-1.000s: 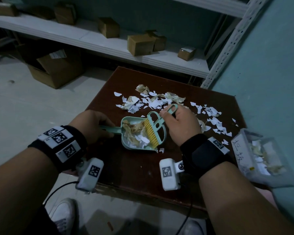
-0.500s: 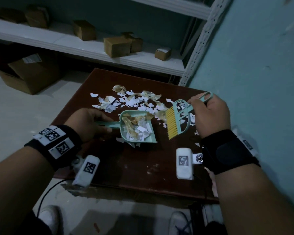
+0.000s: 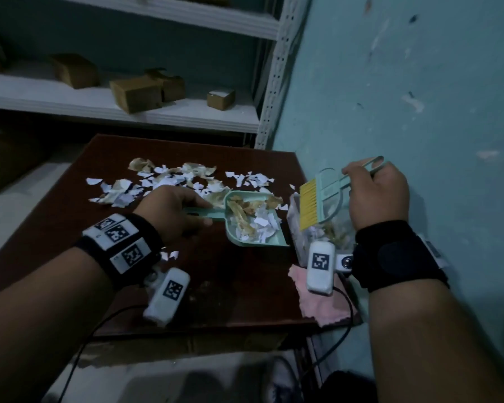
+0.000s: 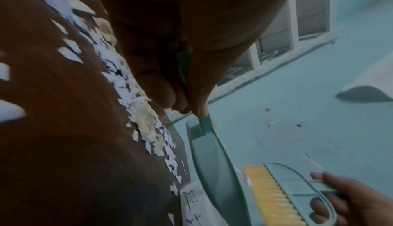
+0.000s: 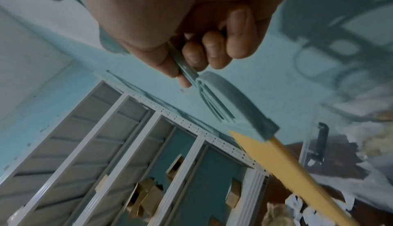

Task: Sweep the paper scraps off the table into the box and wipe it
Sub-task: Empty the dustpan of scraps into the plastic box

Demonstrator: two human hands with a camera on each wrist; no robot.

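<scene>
My left hand (image 3: 172,212) grips the handle of a green dustpan (image 3: 253,221) (image 4: 214,167) loaded with white and tan paper scraps, held just left of the clear plastic box (image 3: 296,225) at the table's right edge. My right hand (image 3: 376,196) (image 5: 199,44) grips a green brush (image 3: 320,203) (image 5: 231,105) with yellow bristles, raised over the box. Loose paper scraps (image 3: 169,181) (image 4: 132,95) lie across the far half of the dark brown table (image 3: 236,295). A pink cloth (image 3: 320,306) lies at the table's near right corner, partly under my right wrist camera.
A teal wall (image 3: 405,97) stands close on the right. White metal shelving (image 3: 169,112) with several cardboard boxes runs behind the table. A larger cardboard box (image 3: 9,158) sits on the floor at left. Cables hang below the table's front edge.
Both hands moved right: the loaded dustpan travelled from the table's middle to beside the clear box, and the brush lifted off the pan and rose over the box.
</scene>
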